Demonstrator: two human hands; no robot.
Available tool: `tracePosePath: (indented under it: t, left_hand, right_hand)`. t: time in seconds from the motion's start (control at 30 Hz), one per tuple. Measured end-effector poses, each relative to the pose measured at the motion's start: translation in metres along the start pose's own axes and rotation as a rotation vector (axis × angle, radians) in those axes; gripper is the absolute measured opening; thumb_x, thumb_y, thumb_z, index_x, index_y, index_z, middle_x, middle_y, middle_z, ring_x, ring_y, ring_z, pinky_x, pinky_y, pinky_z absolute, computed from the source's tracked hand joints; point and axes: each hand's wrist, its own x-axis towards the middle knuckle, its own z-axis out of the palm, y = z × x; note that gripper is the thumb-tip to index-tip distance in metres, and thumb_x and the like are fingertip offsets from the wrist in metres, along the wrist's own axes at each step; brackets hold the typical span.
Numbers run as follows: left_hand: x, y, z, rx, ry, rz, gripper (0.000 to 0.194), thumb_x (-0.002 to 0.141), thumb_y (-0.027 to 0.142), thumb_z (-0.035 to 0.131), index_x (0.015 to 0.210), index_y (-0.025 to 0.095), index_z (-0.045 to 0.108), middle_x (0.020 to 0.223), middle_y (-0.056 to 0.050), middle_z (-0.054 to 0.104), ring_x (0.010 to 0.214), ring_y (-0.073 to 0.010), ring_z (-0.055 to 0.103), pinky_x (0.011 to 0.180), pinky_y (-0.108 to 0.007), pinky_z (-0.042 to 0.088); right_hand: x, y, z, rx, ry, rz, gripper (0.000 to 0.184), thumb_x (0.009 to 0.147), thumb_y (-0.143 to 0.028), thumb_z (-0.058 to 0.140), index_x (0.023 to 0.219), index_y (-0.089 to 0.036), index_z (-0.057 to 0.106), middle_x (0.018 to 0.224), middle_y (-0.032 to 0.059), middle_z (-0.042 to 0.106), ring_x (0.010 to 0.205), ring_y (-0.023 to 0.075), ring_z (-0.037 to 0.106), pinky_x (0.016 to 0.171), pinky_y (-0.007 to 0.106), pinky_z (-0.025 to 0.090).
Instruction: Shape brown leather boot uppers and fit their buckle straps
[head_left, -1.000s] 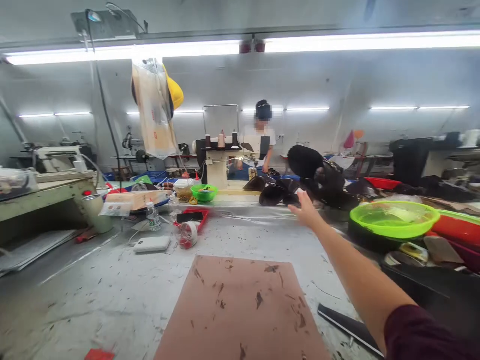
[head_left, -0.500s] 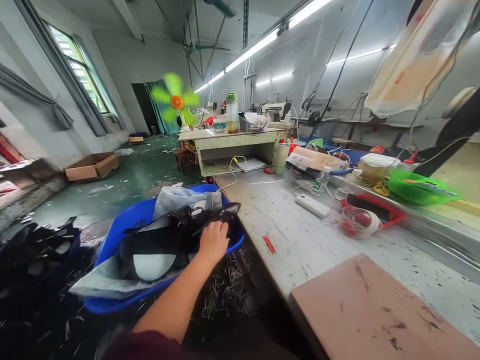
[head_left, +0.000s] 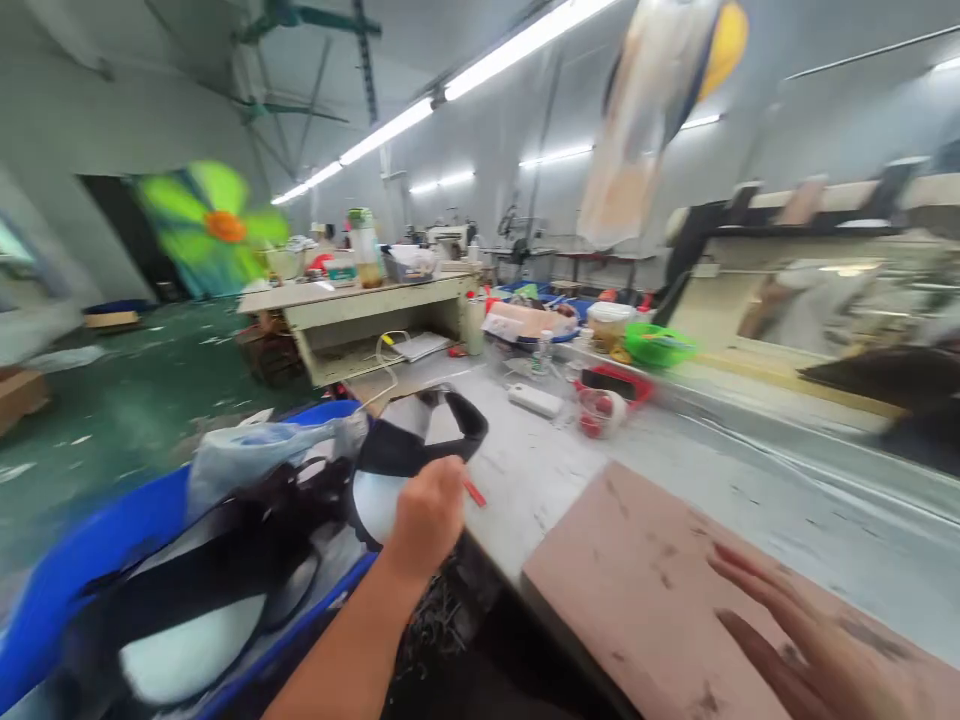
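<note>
My left hand (head_left: 429, 512) is closed on a floppy black-and-white sewn piece (head_left: 405, 450) that looks like a shoe upper. It is held up between the blue basket and the table's edge, its far end over the tabletop. Below and to the left, the blue basket (head_left: 56, 570) is heaped with more black-and-white pieces (head_left: 202, 600) and a pale plastic bag (head_left: 251, 465). On the right, my right hand (head_left: 817, 640) is blurred, fingers stretched and apart with nothing in them, above the pinkish-brown board (head_left: 622, 570) on the table.
On the worktable (head_left: 517, 470) lie a small red strip (head_left: 475, 492), a white power strip (head_left: 535, 400), a red tray (head_left: 637, 385) and a green basket (head_left: 660, 345). A sewing machine stands behind, beyond a second table (head_left: 382, 308). A fan (head_left: 225, 225) spins at left.
My left hand has lifted the black-and-white piece out of the basket towards the table. My right hand has come into view over the board. The view has turned right.
</note>
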Motion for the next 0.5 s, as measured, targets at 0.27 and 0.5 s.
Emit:
tracePosePath:
  t: [0.27, 0.5]
  left_hand:
    - [-0.003, 0.166, 0.046, -0.345, -0.195, 1.054, 0.013, 0.082, 0.011, 0.041, 0.075, 0.016, 0.052, 0.067, -0.004, 0.058, 0.066, -0.0179, 0.055, 0.052, -0.026, 0.045]
    - [0.011, 0.200, 0.053, -0.267, -0.514, 0.891, 0.021, 0.075, 0.014, 0.044, 0.088, 0.009, 0.059, 0.093, -0.014, 0.059, 0.082, -0.0260, 0.055, 0.067, -0.038, 0.046]
  right_hand:
    - [0.053, -0.017, -0.006, -0.228, -0.327, 0.401, 0.084, 0.063, -0.014, 0.066, 0.137, -0.020, 0.026, 0.143, 0.0196, 0.019, 0.125, 0.0357, 0.031, 0.093, 0.045, 0.037]
    - [0.022, 0.012, 0.011, -0.192, -0.447, 0.554, 0.093, 0.065, -0.020, 0.061, 0.141, -0.025, 0.008, 0.146, 0.0188, 0.002, 0.101, 0.0325, 0.056, 0.075, 0.039, 0.046]
